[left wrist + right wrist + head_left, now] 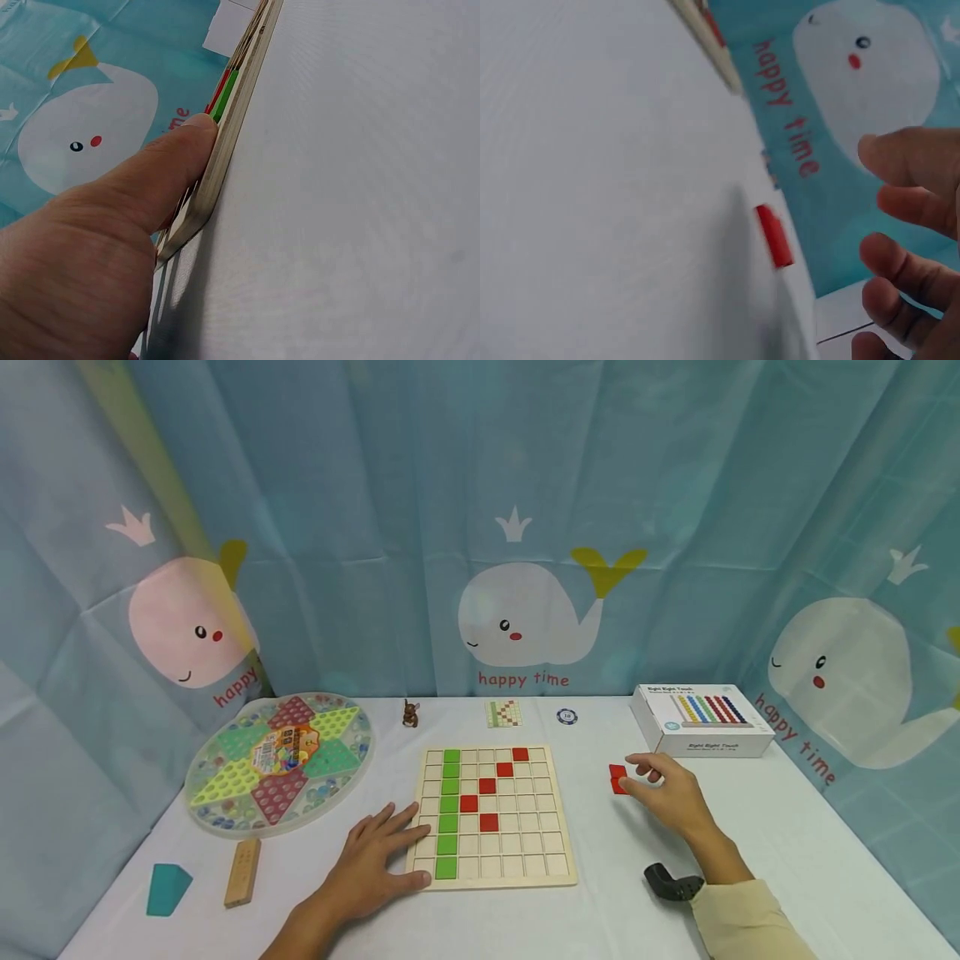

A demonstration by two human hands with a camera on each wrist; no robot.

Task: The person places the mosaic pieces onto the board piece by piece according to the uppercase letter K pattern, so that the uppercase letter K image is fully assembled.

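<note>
The left hand [371, 860] lay flat with straight fingers against the left edge of the wooden grid board [495, 814], steadying it. The right hand [667, 793], fingers loosely spread, reached for the small red square tiles [618, 779] lying right of the board; it held nothing yet. I judge the pick-up step was beginning: the next move called for a careful pinch on one thin, smooth tile.
</note>
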